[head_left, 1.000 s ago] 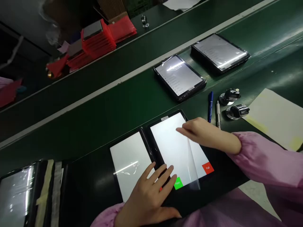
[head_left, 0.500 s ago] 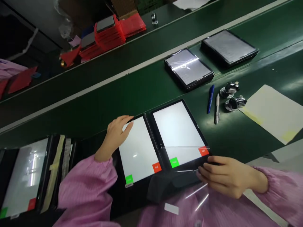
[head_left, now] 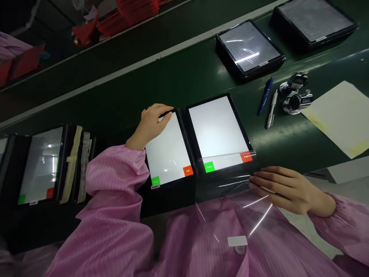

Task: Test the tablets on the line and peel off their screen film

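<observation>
Drawn nearer since 1 second ago: clear film (head_left: 225, 184), now overlapping only the near strip of the right tablet (head_left: 220, 127), with the rest spread past the near edge. Held, seemingly, at its right side by the right hand (head_left: 288, 189), thumb hidden. At the far end of the left tablet (head_left: 168, 150), a curved left hand (head_left: 148, 125), thumb and finger close; impossible to tell whether pinching. Apparently mid-peel; next, probably wise to lift the film free evenly, without dragging the right tablet.
</observation>
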{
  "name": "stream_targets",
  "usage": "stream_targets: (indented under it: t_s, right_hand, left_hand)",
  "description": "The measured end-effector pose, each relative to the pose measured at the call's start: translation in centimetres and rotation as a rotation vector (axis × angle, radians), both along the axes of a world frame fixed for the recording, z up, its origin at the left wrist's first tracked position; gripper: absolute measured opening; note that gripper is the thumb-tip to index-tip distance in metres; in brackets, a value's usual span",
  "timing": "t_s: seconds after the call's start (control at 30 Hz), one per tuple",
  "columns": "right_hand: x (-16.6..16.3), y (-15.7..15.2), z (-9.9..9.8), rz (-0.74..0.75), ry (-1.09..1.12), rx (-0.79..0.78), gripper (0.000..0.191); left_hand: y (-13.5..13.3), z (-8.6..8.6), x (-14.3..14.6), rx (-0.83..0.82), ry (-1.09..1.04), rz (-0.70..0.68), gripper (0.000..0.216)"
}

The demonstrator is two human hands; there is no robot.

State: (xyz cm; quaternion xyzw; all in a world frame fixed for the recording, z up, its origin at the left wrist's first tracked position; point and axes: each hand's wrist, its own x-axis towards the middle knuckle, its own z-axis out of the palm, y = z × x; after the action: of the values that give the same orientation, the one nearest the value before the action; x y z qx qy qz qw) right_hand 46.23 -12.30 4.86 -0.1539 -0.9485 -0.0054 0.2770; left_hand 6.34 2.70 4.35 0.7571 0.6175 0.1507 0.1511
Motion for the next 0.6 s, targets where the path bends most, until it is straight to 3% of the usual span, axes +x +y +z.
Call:
stream_targets:
  t_s: [0.1,0.27,0.4,0.5,0.6]
  right_hand:
    - [0.3,-0.1,0.1,-0.002,-0.01,0.006,0.03]
    - [0.9,0.2,-0.4,-0.005,0.016,-0.07,0.027]
    - [1.0,1.0,-0.7,0.009,0.028,-0.096,0.023]
    - [0.6,1.7,-0.6,0.048,0.04,-0.067,0.016]
    - [0.0,2.4,-0.2,0.054,0.028,0.006,0.013]
  left_hand:
    - [-3.1,0.6,-0.5,0.103,0.016,-0.042,0.034]
    - [-12.3,1.5,-3.5,0.16,0.089,-0.278,0.02]
    - [-18.6,1.0,-5.5,0.236,0.132,-0.301,0.017]
    - [-20.8,0.6,-5.6,0.295,0.147,-0.266,0.009]
    - [-21.3,0.5,-5.3,0.306,0.127,-0.198,0.014]
